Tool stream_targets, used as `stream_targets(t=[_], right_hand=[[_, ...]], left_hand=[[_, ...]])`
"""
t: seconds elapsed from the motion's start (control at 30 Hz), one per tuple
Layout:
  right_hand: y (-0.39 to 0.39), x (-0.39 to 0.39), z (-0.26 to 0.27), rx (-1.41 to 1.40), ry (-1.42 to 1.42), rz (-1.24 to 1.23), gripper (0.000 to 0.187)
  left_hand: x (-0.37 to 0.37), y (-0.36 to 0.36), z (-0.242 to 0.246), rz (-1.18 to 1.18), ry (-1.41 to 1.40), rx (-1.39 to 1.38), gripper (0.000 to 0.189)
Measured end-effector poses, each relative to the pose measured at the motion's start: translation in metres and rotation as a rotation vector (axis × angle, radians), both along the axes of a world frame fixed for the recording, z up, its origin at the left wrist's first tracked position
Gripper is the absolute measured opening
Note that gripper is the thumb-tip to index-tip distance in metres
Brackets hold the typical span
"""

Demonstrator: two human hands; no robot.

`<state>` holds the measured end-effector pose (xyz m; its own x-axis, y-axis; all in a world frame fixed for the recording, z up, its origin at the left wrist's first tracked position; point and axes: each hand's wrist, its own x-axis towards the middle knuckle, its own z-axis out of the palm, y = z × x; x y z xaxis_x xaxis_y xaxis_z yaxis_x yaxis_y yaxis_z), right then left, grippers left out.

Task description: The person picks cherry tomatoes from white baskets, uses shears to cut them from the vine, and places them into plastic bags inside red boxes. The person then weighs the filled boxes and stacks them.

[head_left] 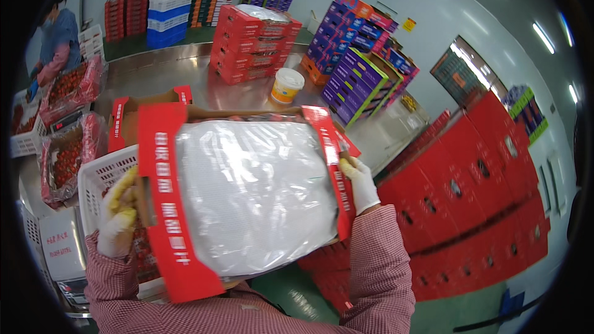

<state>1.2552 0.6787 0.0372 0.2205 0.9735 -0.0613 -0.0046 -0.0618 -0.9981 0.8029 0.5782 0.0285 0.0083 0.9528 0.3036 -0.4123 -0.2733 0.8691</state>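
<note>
A red cardboard tomato box is held up in front of my body, slightly tilted. A white padded sheet under clear plastic film covers its contents; a few red tomatoes show at the far edge. My left hand, in a white and yellow glove, grips the box's left end at the handle cutout. The gloved right hand holds the right end. Beneath the box on the left is a white plastic basket with packed tomatoes. Just beyond stands another red-ended box, its inside partly hidden.
Film-lined boxes of cherry tomatoes lie at left, near a person in blue. Stacked red boxes, a white tub and purple boxes stand on the steel table. A large red box stack is at right.
</note>
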Motion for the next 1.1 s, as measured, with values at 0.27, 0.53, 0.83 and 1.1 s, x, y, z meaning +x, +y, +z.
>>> stream_targets(t=[0.27, 0.53, 0.83, 1.1], right_hand=[[0.213, 0.157, -0.01, -0.007, -0.358, -0.139, 0.031], [0.303, 0.235, -0.083, -0.024, -0.6, -0.173, 0.031], [0.349, 0.209, -0.101, -0.101, -0.8, -0.152, 0.037], [0.331, 0.188, -0.094, -0.099, -1.148, -0.189, 0.046]], left_hand=[[0.154, 0.115, -0.04, -0.475, -0.064, -0.083, 0.088], [0.239, 0.18, -0.103, -0.366, 0.171, -0.275, 0.087], [0.276, 0.167, -0.119, 0.001, 0.056, -0.276, 0.087], [0.266, 0.18, -0.127, -0.024, -0.051, -0.305, 0.085]])
